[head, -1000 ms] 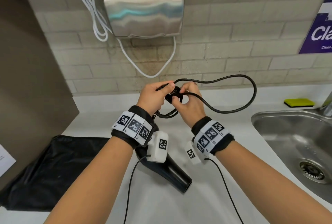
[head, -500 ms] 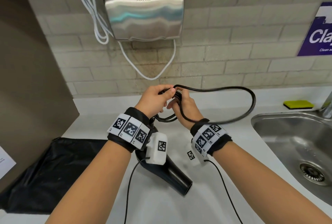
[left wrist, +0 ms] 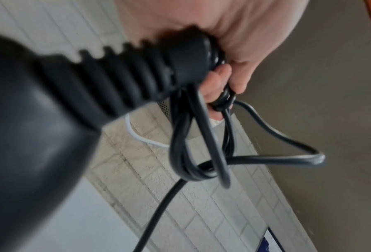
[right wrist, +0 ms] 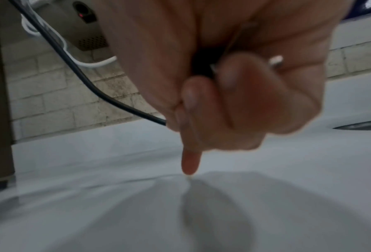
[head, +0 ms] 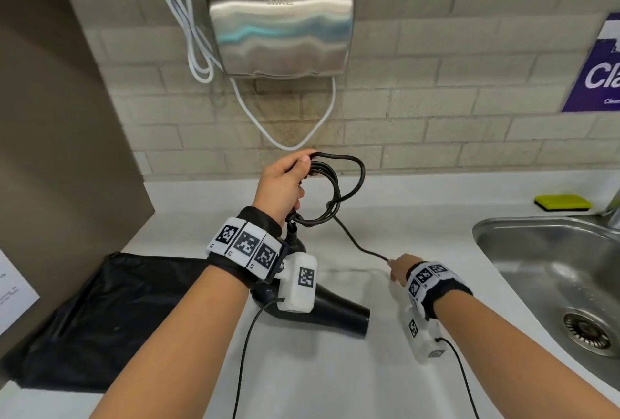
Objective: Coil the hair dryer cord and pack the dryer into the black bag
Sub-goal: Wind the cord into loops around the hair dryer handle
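Your left hand (head: 281, 183) grips the gathered loops of the cord (head: 335, 190) above the counter (head: 385, 203); your right hand (head: 399, 269), well apart and low, is curled round the plug end, drawing the tail taut. The dryer (head: 335, 313) lies below your left wrist, beside the black bag (head: 100, 318); pull too hard and the loops could slip loose, or the dryer could drag.

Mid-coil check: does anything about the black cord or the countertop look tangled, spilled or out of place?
One oddity: the black cord bundle in the left hand is uneven, with one loop bulging out wider than the rest. The right hand grips the cord's free end. No spill or damage shows on the white countertop.
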Motion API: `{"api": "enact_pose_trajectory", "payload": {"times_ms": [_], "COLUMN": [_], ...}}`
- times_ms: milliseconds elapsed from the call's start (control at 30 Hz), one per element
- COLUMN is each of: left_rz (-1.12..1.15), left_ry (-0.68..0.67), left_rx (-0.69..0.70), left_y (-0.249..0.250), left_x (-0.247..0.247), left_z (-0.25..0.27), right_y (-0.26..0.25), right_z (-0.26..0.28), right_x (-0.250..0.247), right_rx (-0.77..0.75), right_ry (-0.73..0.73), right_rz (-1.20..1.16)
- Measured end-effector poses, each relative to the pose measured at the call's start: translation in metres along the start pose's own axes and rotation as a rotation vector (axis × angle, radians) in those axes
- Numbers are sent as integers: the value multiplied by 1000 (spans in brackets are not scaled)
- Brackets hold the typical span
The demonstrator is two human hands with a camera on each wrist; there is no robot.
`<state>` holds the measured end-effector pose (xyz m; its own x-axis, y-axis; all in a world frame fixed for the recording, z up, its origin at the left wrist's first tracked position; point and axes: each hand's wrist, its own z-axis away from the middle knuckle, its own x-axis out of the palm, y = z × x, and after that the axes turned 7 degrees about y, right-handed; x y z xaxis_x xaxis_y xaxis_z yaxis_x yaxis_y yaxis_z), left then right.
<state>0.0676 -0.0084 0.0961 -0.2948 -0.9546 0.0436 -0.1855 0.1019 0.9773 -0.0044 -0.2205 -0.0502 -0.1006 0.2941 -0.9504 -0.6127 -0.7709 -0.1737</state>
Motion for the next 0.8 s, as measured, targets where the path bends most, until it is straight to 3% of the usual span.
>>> {"api": "enact_pose_trajectory", "payload": {"times_ms": [67,200,267,367,433,567,700,800], "left_rz": [29,44,22,2,-26,-59,-46,8], "left_ry": [37,38,29,37,52,88,118,81], "left_rx": [-10,6,25,49,79,117,113,42], "left_y": [0,-1,-1,-3,-4,-7,-6,-6], "left_x": [1,1,2,2,3,4,2,0], "left_z": [1,3,3,2,0,-1,-4,-5], "right_y": [0,-17,-29,-54,-73,-96,-102,-102], "right_z": [1,3,10,35,58,86,91,87], "right_x": [0,-6,-18,-49,-71,-95,-102,-99], "right_rx": [17,-6,-65,-304,-454,-658,-693,-768], "right_ry": [-11,137,311,587,682,620,625,546], "right_rz": [-12,-142,-490,-947,-1201,-1335,-1274,-1269]}}
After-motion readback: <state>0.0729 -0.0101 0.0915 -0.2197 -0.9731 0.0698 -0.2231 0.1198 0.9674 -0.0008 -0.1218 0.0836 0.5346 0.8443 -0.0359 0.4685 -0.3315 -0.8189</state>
